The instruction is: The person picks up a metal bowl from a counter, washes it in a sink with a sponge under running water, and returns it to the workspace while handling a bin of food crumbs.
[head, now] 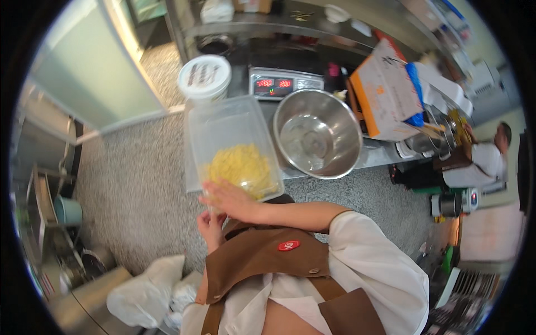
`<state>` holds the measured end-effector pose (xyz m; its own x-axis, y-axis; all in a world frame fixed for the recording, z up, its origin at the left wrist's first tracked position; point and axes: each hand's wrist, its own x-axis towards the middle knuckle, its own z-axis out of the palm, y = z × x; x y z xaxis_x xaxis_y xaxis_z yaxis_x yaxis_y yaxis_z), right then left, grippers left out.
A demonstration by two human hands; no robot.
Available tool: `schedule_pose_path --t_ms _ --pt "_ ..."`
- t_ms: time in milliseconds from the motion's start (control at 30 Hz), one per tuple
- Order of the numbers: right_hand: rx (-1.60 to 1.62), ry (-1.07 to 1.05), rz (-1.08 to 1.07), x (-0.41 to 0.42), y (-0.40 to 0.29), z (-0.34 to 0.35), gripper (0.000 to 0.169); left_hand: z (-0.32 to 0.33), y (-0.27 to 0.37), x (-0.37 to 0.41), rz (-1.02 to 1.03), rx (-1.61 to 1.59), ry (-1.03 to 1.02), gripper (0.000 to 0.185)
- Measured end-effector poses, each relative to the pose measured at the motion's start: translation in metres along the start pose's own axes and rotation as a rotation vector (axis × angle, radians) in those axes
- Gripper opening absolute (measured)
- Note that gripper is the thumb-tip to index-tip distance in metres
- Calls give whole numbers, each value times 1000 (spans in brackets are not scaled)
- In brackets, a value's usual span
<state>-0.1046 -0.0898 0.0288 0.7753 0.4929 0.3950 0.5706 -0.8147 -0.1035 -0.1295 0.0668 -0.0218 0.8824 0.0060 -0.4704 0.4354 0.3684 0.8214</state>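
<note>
A translucent plastic tub (224, 121) sits at the table's left end, with a heap of yellow food pieces (240, 167) at its near end. My right hand (228, 199) lies flat with its fingers apart over the tub's near left corner, partly covering the yellow pieces. Just below that corner is my left hand (211, 228), its fingers bent near the tub's edge; whether it grips anything is unclear. Right of the tub stands a large steel bowl (316, 138) with what looks like a little clear liquid at its bottom.
Behind the bowl is a digital scale (287, 83) with red digits, and left of it a lidded white bucket (205, 79). A cardboard box (385, 92) stands right of the bowl. A co-worker (473, 161) is at the table's far right. White bags (146, 293) lie at lower left.
</note>
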Motion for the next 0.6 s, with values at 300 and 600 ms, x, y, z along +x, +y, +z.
schedule_pose_path --t_ms 300,600 --pt "461 295 1037 -110 23 -83 48 14 47 -22 -239 50 -85 29" --pt "2018 155 1231 -168 80 -16 70 -9 31 46 -287 20 -663 79"
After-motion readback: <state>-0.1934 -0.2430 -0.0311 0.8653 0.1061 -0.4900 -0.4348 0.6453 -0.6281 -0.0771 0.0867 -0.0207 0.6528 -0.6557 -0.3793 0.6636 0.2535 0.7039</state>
